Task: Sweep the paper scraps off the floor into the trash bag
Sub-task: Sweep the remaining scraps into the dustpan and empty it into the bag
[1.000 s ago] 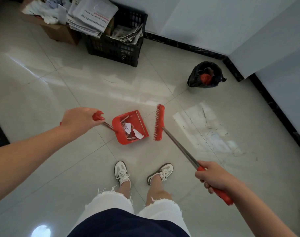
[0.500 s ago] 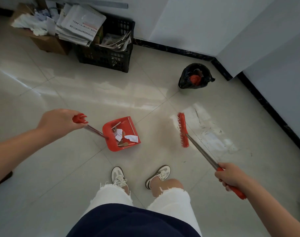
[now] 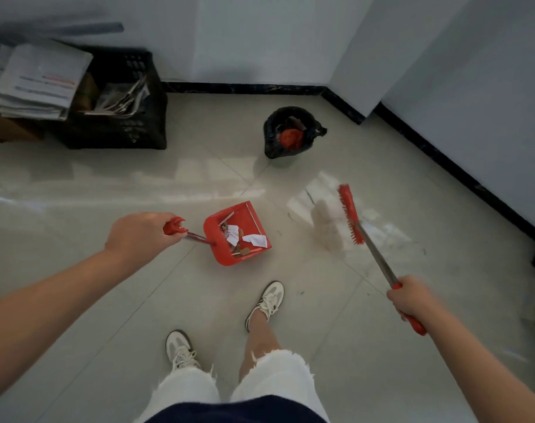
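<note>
Step in hand, as judged: the loaded pan is to be carried to the bag and tipped in.

The red plastic long-handled dustpan [image 3: 238, 233] is held by the left grip [image 3: 138, 236], with the fingers wrapped fully round the red handle end. The red-bristled broom with a metal shaft [image 3: 350, 213] is held by the right grip [image 3: 409, 297], which is closed tight round the red sleeve. The white and brown paper scraps [image 3: 254, 239] are lying in the pan, well short of the black plastic trash bag [image 3: 290, 132], on its near side and slightly left. The broom head is near-right of the bag.

Doing it well:
- The pan should be kept level until its lip is over the bag mouth.
- It should then be tipped slowly, so the light scraps are not spilled past the rim.
- The mouth looks narrow, so the lip should be brought inside it.
- The broom is best kept clear of the pan.

Hard to read:
- Whether the pan is resting on the tiled floor [image 3: 77, 300] or lifted cannot be told.
- The grey smear beside the broom head is not resolved; it may be shadow or motion blur.
- The bag contents are red and brown and cannot be identified.
- The black plastic crate of newspapers [image 3: 123, 99], left of the bag, is blurred, and its stack is cut off by the frame edge.
</note>
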### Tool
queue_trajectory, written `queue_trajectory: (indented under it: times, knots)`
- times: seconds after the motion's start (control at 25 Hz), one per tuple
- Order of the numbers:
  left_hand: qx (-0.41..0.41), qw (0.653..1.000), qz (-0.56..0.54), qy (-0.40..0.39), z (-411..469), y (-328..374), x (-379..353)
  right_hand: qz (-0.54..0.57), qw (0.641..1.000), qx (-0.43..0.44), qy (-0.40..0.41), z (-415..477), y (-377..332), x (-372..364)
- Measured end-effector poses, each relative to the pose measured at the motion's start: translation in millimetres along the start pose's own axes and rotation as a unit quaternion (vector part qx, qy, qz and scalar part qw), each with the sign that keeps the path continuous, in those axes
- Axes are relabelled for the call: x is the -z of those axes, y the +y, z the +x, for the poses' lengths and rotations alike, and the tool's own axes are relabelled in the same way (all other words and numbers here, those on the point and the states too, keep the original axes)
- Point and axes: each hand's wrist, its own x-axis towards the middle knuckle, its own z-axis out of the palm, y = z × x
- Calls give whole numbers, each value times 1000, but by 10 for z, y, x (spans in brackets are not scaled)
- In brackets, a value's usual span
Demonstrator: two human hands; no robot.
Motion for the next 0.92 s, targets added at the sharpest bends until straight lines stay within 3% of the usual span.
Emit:
queue_trajectory:
  times: [0.16,0.32,0.44,0.68,0.92]
  knots:
    - [-63,997,36,0,614,705,-122,48,998,-11,30,895,-13,417]
    - [-117,990,77,26,1148,1280,-287,157,985,-59,-38,1733,-83,532]
    - [-95,992,86,7,1415,1516,-412,206,973,-51,-89,2007,-172,398]
    - [-138,987,78,29,1503,1557,-526,105,976,3,-191,1010,-25,7]
    - [-160,984,68,-25,1431,1376,-610,250,909,12,-333,13,-463,-256]
